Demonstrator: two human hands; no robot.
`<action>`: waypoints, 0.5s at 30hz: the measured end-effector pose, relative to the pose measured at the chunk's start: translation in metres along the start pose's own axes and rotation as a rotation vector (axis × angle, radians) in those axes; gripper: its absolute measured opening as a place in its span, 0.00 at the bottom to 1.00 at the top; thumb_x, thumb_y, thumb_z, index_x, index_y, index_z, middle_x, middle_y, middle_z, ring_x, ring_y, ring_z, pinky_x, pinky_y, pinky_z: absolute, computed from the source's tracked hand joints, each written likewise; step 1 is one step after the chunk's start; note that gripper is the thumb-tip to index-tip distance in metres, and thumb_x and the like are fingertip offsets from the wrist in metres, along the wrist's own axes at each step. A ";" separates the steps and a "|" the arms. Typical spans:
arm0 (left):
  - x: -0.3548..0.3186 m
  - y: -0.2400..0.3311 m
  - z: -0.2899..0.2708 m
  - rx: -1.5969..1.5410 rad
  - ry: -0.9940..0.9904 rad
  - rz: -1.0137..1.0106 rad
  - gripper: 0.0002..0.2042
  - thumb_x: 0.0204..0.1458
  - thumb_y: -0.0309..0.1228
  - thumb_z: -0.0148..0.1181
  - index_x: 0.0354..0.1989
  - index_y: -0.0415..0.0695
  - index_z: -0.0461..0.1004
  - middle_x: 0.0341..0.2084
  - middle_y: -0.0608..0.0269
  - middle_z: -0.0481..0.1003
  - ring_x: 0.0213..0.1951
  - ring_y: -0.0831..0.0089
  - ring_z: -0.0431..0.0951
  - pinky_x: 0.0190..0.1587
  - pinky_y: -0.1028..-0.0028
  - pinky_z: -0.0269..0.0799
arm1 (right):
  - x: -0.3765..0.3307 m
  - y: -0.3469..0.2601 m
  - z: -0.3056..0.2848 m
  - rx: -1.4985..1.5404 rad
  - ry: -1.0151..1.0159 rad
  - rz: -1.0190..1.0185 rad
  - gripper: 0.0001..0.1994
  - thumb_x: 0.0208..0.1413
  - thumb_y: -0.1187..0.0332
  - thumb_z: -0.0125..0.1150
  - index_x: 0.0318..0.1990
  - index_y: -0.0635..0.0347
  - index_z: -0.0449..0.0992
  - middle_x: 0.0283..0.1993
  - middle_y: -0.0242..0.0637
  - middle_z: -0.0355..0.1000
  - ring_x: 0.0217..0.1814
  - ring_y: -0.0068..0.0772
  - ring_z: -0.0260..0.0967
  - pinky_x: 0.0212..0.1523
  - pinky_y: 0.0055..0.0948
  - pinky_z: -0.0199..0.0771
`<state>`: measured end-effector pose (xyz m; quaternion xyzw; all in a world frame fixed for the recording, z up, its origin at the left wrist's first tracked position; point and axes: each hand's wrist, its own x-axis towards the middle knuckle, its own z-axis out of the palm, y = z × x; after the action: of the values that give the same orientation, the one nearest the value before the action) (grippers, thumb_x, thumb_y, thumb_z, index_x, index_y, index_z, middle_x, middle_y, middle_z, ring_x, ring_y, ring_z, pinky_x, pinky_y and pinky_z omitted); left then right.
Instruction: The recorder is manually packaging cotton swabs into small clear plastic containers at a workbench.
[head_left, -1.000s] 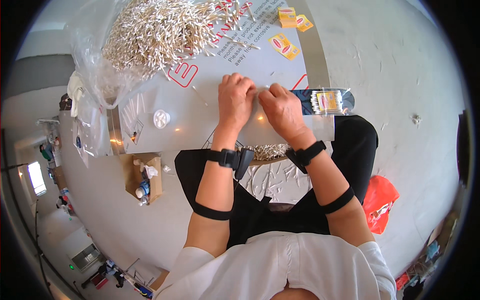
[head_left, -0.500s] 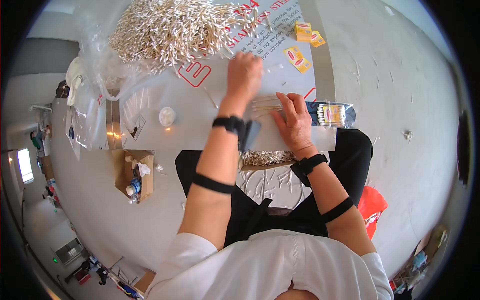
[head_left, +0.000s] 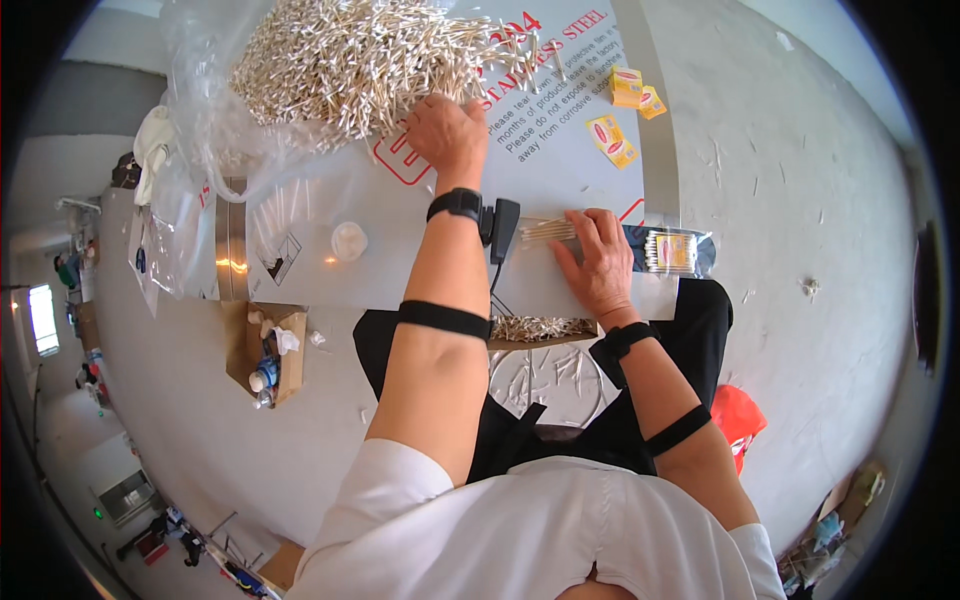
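Observation:
A big heap of cotton swabs (head_left: 345, 65) lies at the far left of the film-covered metal table (head_left: 400, 275). My left hand (head_left: 447, 132) reaches to the heap's near edge, its fingers curled; whatever is between them is hidden. Closer to me, my right hand (head_left: 600, 262) holds a small row of cotton swabs (head_left: 546, 231) against the tabletop, thumb and fingers around their right ends. Just right of that hand lies a clear packet of swabs (head_left: 670, 252) with a yellow label. Loose yellow label cards (head_left: 612, 141) rest farther back on the right.
A clear plastic bag (head_left: 190, 130) bunches at the heap's left side. A small round whitish container (head_left: 349, 241) stands on the table. Below the near edge is a box of swabs (head_left: 540, 328). On the floor are a cardboard box (head_left: 295, 365) with bottles and a red bag (head_left: 735, 425).
My left hand has moved away and to the left, from the middle of the table to the heap's edge. My right hand stays by the row of swabs.

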<state>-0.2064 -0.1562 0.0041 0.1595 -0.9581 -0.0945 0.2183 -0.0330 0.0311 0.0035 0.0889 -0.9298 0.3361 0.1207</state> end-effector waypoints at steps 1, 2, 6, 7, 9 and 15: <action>0.009 -0.006 0.007 -0.004 -0.050 -0.031 0.21 0.46 0.45 0.65 0.33 0.35 0.76 0.34 0.47 0.77 0.39 0.48 0.77 0.43 0.56 0.73 | 0.001 -0.002 0.000 0.005 -0.001 -0.006 0.20 0.47 0.64 0.68 0.48 0.59 0.74 0.44 0.40 0.67 0.47 0.45 0.68 0.45 0.39 0.72; 0.015 -0.015 0.011 -0.007 -0.098 -0.064 0.19 0.45 0.42 0.64 0.35 0.35 0.77 0.35 0.46 0.78 0.37 0.48 0.78 0.42 0.55 0.74 | 0.002 -0.004 0.001 0.010 -0.002 -0.022 0.20 0.47 0.65 0.68 0.48 0.58 0.74 0.44 0.40 0.67 0.47 0.45 0.67 0.45 0.39 0.72; 0.029 -0.030 0.000 -0.140 -0.377 -0.140 0.14 0.45 0.35 0.61 0.33 0.36 0.79 0.31 0.46 0.80 0.32 0.51 0.80 0.36 0.56 0.74 | 0.001 -0.001 -0.003 -0.002 -0.006 -0.019 0.20 0.46 0.65 0.68 0.47 0.58 0.74 0.44 0.40 0.67 0.47 0.45 0.67 0.46 0.39 0.72; 0.029 -0.040 -0.003 -0.299 -0.483 -0.182 0.12 0.44 0.33 0.62 0.31 0.36 0.79 0.27 0.47 0.80 0.28 0.53 0.79 0.33 0.58 0.72 | 0.002 -0.002 -0.002 0.001 -0.006 -0.018 0.20 0.46 0.65 0.68 0.47 0.58 0.74 0.44 0.40 0.67 0.47 0.45 0.67 0.46 0.39 0.72; 0.019 -0.052 -0.010 -0.648 -0.637 -0.247 0.09 0.42 0.30 0.66 0.24 0.35 0.77 0.16 0.51 0.75 0.19 0.61 0.73 0.28 0.61 0.68 | 0.001 0.000 -0.001 0.000 -0.003 -0.017 0.20 0.45 0.66 0.68 0.47 0.58 0.74 0.45 0.40 0.68 0.48 0.45 0.67 0.47 0.40 0.72; -0.025 -0.051 -0.040 -0.447 -0.922 0.144 0.11 0.45 0.30 0.69 0.23 0.35 0.75 0.16 0.65 0.72 0.21 0.76 0.69 0.26 0.70 0.64 | 0.003 0.000 -0.001 0.000 -0.004 -0.024 0.20 0.45 0.66 0.68 0.48 0.57 0.73 0.45 0.39 0.68 0.48 0.44 0.67 0.47 0.39 0.71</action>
<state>-0.1539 -0.1995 0.0171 -0.0156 -0.9197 -0.3423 -0.1918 -0.0357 0.0314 0.0055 0.1008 -0.9288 0.3346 0.1231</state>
